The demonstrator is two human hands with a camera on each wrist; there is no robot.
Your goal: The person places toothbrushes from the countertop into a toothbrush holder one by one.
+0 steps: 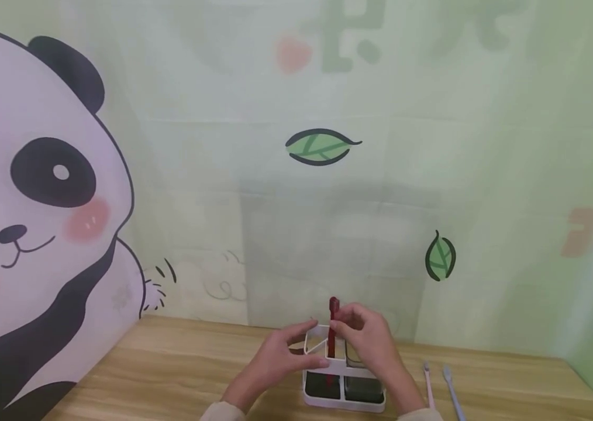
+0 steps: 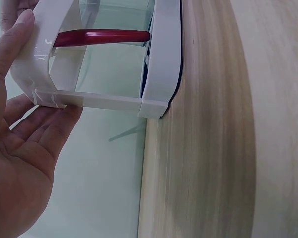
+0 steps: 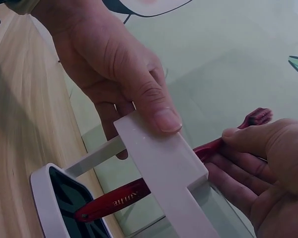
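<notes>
A red toothbrush [image 1: 332, 333] stands nearly upright in a compartment of a white toothbrush holder [image 1: 344, 403], bristles at the top. In the right wrist view its handle end [image 3: 89, 212] meets the holder's dark base. My right hand [image 1: 372, 339] pinches the toothbrush just below its head, between thumb and fingers. With thumb on the front and fingers behind, my left hand [image 1: 281, 356] grips the left side of the holder's upper frame. The left wrist view shows the left hand [image 2: 25, 163] around that frame and the red handle [image 2: 104, 36] inside.
Two more toothbrushes, one pink [image 1: 428, 383] and one blue [image 1: 452, 392], lie on the wooden table [image 1: 180, 374] right of the holder. A clear cup [image 1: 353, 354] sits in the holder's right part. Behind hangs a pale green cloth [image 1: 196, 204] with a panda print.
</notes>
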